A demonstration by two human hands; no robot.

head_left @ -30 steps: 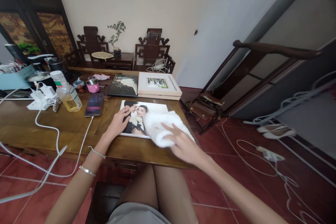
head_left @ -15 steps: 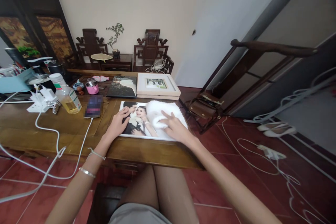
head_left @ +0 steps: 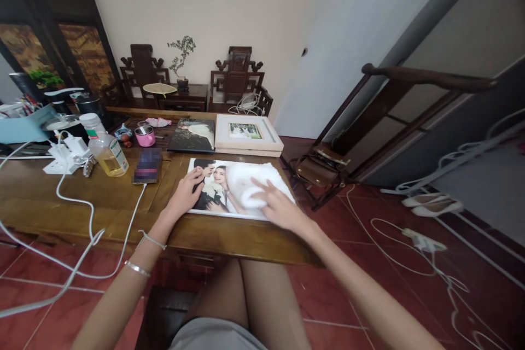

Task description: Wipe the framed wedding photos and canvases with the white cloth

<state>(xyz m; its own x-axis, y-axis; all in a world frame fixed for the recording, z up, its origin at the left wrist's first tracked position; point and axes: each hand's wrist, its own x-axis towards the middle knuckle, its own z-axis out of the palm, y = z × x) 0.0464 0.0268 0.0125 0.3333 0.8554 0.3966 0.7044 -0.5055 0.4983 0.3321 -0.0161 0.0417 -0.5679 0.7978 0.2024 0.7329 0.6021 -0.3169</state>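
A photo panel [head_left: 215, 205] showing a couple lies flat on the wooden table in front of me. My left hand [head_left: 185, 191] rests on its left edge, fingers stretched out and holding nothing. Over the right half of the panel spreads a fluffy white cloth [head_left: 268, 173], bunched up near its middle. My right hand [head_left: 281, 206] presses down on this cloth and grips its bunched part, with two fingers extended over it. The cloth and the hand hide the panel's right side.
Behind the panel lie a dark photo panel [head_left: 192, 135] and white framed pictures [head_left: 268, 134]. Leftward are a phone [head_left: 146, 165] on a charging cable, a pink cup [head_left: 145, 135], a bottle [head_left: 109, 150] and a power strip [head_left: 61, 158]. A chair holding a brown bag [head_left: 318, 169] stands at right.
My right hand has shifted slightly to the right and down, and the bunched cloth under it has changed shape. My left hand stays in place on the panel.
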